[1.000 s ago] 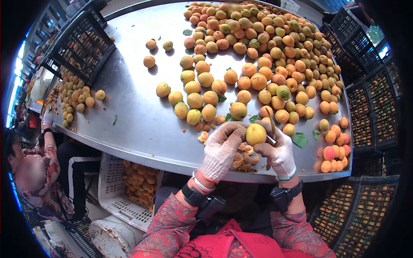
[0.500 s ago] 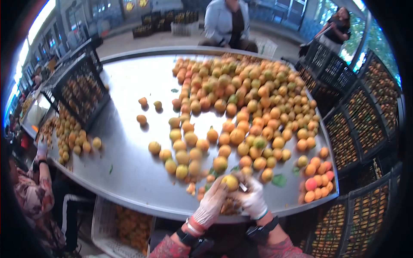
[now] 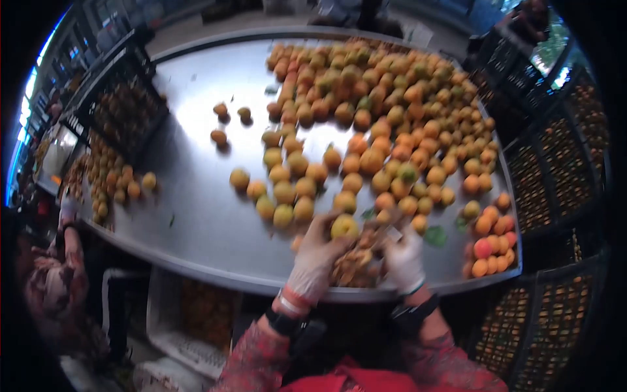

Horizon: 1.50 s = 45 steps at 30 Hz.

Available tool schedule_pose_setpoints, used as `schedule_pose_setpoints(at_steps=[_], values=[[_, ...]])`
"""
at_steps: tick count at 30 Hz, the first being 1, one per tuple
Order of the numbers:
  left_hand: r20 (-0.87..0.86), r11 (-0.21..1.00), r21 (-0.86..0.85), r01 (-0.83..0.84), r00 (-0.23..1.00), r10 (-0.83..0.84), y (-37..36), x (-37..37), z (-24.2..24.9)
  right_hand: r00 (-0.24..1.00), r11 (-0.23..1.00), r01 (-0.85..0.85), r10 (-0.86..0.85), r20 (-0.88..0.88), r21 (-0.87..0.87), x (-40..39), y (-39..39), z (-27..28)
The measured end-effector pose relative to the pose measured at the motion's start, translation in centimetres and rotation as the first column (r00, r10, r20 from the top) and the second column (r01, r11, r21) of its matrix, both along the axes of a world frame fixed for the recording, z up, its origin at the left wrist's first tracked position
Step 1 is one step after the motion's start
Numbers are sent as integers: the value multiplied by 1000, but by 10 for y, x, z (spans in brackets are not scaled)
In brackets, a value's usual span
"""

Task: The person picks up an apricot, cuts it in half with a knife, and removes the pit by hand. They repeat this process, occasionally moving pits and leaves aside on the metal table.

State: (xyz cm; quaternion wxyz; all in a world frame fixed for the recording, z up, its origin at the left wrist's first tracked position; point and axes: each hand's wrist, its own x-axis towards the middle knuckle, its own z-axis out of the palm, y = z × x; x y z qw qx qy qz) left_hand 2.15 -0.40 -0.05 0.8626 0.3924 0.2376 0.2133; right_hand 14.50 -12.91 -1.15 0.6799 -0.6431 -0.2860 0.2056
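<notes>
In the head view, my gloved left hand (image 3: 313,258) grips a yellow apricot (image 3: 344,227) near the table's front edge. My gloved right hand (image 3: 401,255) is closed on a small, pale, blade-like tool (image 3: 394,233), slightly apart from that apricot. Motion blur hides the tool's exact shape. Between and below both hands lies a heap of brown scraps (image 3: 356,266), perhaps pits or cut pieces. Loose apricots (image 3: 284,191) sit just beyond my hands, and a large apricot pile (image 3: 372,85) covers the far right of the metal table (image 3: 196,215).
Orange-red apricots (image 3: 493,242) are grouped at the right corner. A tipped black crate (image 3: 124,104) stands at the left by another apricot heap (image 3: 114,173). Stacked black crates (image 3: 542,313) line the right. A co-worker's arm (image 3: 70,242) is at far left; a white crate (image 3: 183,340) stands below.
The view has tilted down, so the table appears higher. My right hand has moved away from the apricot with the tool; the left still holds the fruit.
</notes>
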Motion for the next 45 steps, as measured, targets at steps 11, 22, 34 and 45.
schedule_pose_setpoints(at_steps=[11,22,34,45], values=[[116,989,-101,109,988,-97,-3,-8,23,951,982,104,-52,-304,159,4,6,47],[88,995,52,85,992,-89,-1,-9,20,983,982,-182,180,-33,-43,-21,-12,53],[36,954,292,67,996,-81,-11,-8,18,937,942,-195,261,232,-274,-24,-12,54],[-45,764,645,-13,997,55,-14,-15,16,908,976,-74,151,391,-206,-35,-3,39]])
